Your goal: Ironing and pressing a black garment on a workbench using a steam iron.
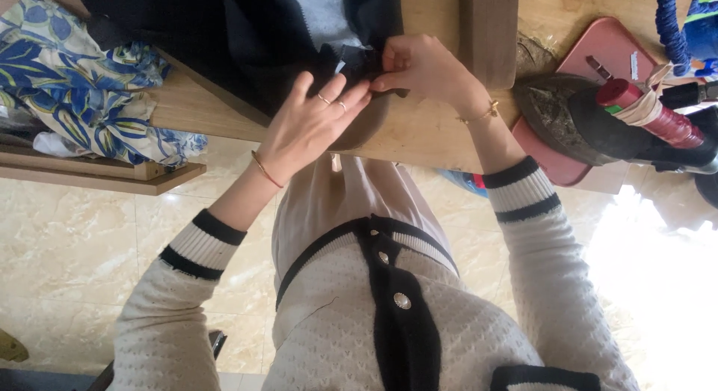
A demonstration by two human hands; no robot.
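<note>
Both hands on the dark garment (247,32): right hand (422,66) pinching its edge, left hand (310,125) flat and open, on the wooden surface (426,129).

Dark garment (224,39): black fabric with a grey panel at its middle, spread over the far side of the wooden table top and running out of view at the upper edge; loosely laid, with soft folds; near corner bunched into a small crumpled point just above a rounded tan piece at the table's near edge; that point pinched between fingertips of the right hand (422,66), with the left hand (314,125) flat just beside it, fingers extended toward the same bunched spot.
</note>
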